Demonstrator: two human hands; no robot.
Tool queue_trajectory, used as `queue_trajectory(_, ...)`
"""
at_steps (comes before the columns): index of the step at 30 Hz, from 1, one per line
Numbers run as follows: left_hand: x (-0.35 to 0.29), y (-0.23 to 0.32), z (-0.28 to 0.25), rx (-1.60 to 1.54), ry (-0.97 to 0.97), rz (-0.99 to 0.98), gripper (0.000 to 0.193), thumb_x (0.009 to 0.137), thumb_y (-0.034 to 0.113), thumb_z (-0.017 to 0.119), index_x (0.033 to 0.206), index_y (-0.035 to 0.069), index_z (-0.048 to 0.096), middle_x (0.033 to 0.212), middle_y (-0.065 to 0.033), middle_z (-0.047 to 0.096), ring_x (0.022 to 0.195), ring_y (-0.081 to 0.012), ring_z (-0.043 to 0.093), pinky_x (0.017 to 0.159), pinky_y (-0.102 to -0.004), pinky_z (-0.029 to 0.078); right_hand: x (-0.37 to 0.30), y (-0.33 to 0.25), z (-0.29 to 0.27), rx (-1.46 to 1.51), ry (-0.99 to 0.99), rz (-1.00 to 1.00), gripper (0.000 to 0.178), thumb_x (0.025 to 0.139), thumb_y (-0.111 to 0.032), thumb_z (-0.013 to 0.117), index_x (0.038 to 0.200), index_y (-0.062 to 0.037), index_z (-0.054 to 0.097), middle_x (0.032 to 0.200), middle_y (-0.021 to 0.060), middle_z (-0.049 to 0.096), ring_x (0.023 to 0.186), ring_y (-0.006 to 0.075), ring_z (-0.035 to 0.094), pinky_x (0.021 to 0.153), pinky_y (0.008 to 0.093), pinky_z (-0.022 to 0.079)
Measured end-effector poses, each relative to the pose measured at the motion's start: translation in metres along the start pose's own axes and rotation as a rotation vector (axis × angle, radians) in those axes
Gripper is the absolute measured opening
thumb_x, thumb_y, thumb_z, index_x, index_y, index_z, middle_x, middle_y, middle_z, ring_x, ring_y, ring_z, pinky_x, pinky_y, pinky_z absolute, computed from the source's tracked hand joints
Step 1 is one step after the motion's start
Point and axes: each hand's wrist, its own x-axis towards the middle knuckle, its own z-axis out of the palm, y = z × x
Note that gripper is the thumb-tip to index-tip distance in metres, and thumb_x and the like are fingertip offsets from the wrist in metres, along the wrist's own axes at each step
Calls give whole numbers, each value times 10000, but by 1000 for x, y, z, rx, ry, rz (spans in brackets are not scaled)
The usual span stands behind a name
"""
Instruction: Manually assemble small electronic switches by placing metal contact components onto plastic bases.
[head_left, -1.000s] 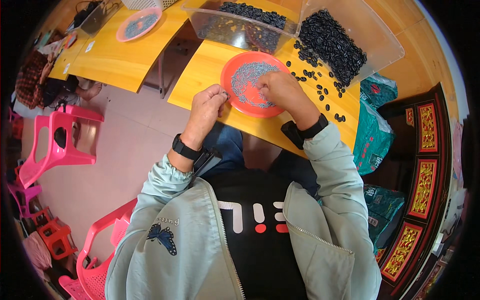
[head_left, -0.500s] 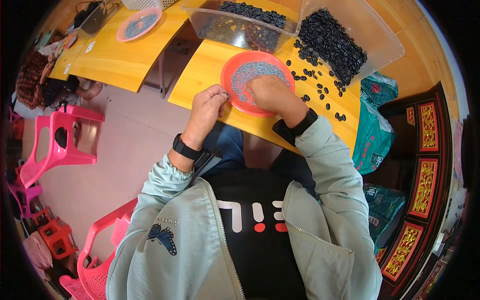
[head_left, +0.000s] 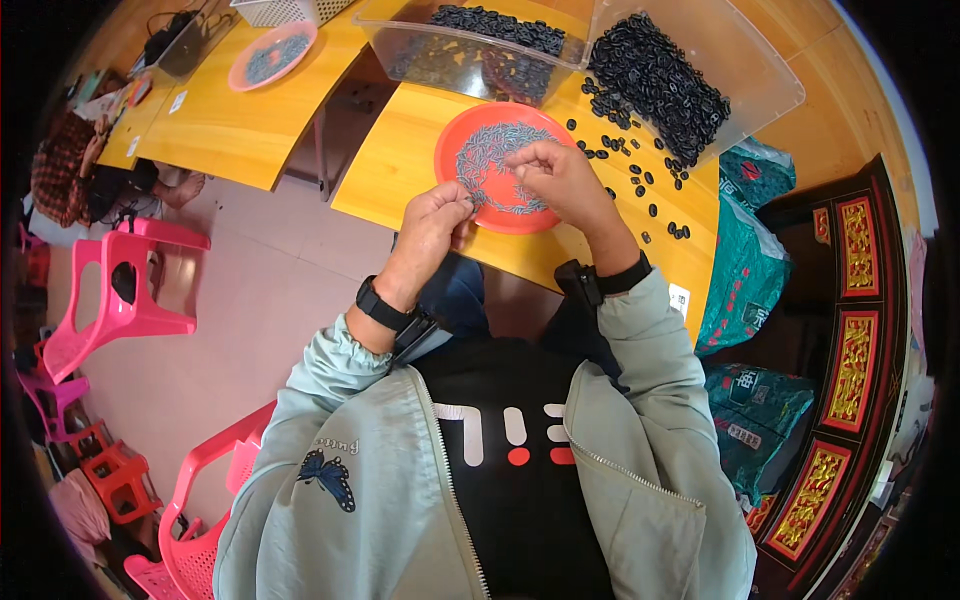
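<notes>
At the plate (head_left: 449, 150), the left hand (head_left: 430, 226) has moved rightward

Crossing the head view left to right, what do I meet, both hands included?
Upper pink chair, pink plate, left hand, right hand, middle green bag, top large carved panel. Red plate left out: overlaps both hands.

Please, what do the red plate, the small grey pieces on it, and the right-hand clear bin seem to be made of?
Red plate: probably smooth plastic, from its even colour and rounded rim.
Grey pieces: perhaps metal with a dull sheen, but too small to be sure.
Clear bin: likely rigid plastic, glossy; its walls are see-through with stiff-looking edges.
</notes>
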Motion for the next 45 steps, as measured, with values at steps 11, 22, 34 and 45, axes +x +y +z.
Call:
queue_trajectory(11, -5, 2, 19, 60, -4, 55, 97, 853, 77, 498, 763, 45, 519, 614, 18, 471, 528, -59, 430, 483, -205, 344, -34, -7, 15, 473, 8, 95, 142, 841, -147, 591, 890, -14, 604, 779, 5, 605, 660, 61, 539, 611, 206, 459)
queue_trajectory(22, -8, -2, 20, 387, 15, 234, 115, 874, 106, 508, 813, 9, 517, 612, -50, 472, 565, -109, 454, 523, -268, 386, -39, -13, 28, 339, 25, 2, 112, 856, -115, 578, 878, -8, 605, 790, -2, 607, 696, 64, 549, 641, 207, 462)
queue_trajectory(34, -8, -7, 20, 477, 3, 279, 101, 870, 90, 495, 848, -1, 532, 660, -103, 514, 613, -160, 497, 574, -293, 411, -41, -5, 28, 274, -16, -7, 108, 870, -108, 566, 880, -6, 599, 821, 10, 605, 747, 75, 570, 671, 220, 482)
queue_trajectory(45, -16, -5, 29, 234, 27, 240, 127, 878, 64, 475, 778, 1, 523, 610, 2, 467, 543, -64, 428, 483, -228, 352, -49, -2, 49, 291, 172, -59, 116, 821, -98, 590, 802, 17, 594, 707, 24, 606, 637, 75, 534, 569, 240, 439)
